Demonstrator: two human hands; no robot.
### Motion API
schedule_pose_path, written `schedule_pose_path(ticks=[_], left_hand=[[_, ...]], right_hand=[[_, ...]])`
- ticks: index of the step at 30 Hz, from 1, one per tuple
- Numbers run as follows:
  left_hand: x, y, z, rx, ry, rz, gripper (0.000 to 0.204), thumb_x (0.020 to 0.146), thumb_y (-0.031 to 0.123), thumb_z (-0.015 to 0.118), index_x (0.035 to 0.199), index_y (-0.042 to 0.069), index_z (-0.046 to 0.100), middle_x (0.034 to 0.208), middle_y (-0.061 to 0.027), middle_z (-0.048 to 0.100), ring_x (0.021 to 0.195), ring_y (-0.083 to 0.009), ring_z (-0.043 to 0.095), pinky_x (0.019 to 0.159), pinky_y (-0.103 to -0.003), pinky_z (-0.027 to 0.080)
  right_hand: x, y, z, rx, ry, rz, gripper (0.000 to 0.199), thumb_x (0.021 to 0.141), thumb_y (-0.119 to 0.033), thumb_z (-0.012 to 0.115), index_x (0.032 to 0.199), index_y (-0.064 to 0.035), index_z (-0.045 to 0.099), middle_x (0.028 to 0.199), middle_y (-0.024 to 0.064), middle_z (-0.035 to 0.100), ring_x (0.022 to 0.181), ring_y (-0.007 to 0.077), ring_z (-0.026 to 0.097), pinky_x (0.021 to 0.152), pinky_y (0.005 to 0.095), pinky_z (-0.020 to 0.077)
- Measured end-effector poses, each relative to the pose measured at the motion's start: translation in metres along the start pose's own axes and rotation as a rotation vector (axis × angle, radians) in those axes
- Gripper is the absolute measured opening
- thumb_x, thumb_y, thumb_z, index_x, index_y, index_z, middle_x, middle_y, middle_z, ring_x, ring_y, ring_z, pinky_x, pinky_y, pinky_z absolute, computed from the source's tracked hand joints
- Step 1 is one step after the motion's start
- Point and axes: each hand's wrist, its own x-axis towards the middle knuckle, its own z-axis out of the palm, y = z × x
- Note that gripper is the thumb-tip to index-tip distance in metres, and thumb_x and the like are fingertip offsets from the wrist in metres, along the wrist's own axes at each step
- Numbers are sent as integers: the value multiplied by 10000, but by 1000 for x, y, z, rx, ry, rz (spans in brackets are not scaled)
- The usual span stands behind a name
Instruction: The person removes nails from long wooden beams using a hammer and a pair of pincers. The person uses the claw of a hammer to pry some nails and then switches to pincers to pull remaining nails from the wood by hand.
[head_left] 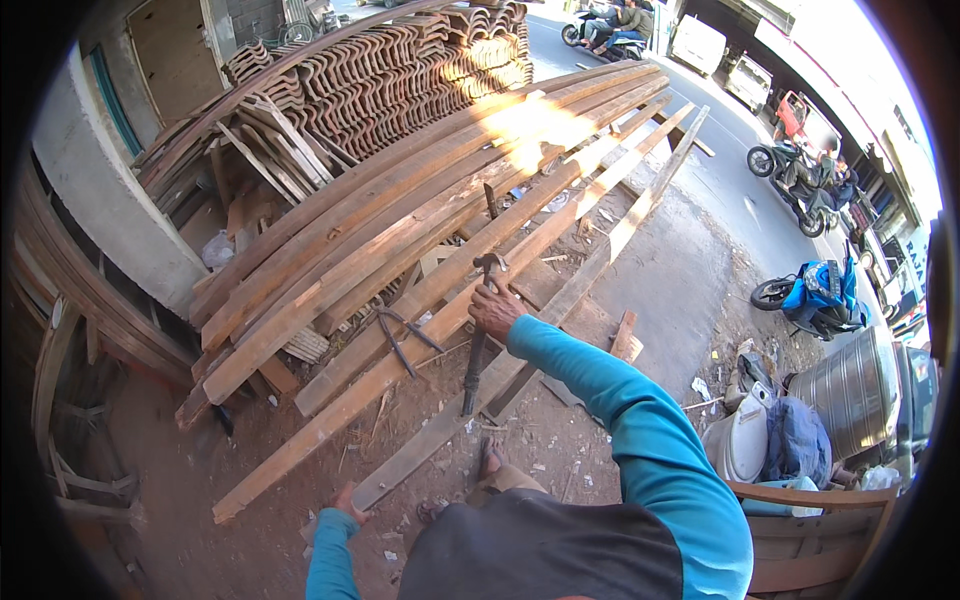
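My right hand [495,308] is closed around a claw hammer [473,375], gripping it just below the head, with the handle pointing down. Beneath it runs a long, greyish wooden beam [425,448], the nearest of several laid side by side. At this beam's near end is my left hand [345,503], closed on its edge, the fingers partly hidden. A pair of long-handled pincers [405,340] rests across the neighbouring brown beam [345,402], left of the hammer. Farther up, a dark metal bar [491,200] sticks up between the beams.
Stacked curved roof tiles [390,80] stand behind the beams, near a concrete pillar [120,190]. A blue motorbike [820,292], a metal drum [850,385] and a white container [738,440] are at right. On the road, people ride motorbikes. Wood scraps litter the ground.
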Motion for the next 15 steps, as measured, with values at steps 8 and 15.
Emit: schedule_pose_path(ticks=[8, 15], left_hand=[[-33, 71, -59, -87, -90, -100, 857, 625, 265, 889, 1346, 72, 469, 1201, -206, 624, 1112, -341, 628, 945, -399, 511], [-35, 73, -54, 89, -101, -252, 770, 596, 302, 890, 1262, 116, 550, 1152, -163, 668, 1070, -342, 650, 948, -415, 516]], right_hand=[[30, 2, -81, -34, -133, -485, 79, 771, -177, 589, 763, -100, 603, 761, 106, 611, 823, 239, 594, 845, 388, 407], [-60, 119, -112, 261, -428, -20, 120, 814, -144, 633, 910, -102, 576, 793, 120, 637, 749, 333, 653, 730, 491, 476]])
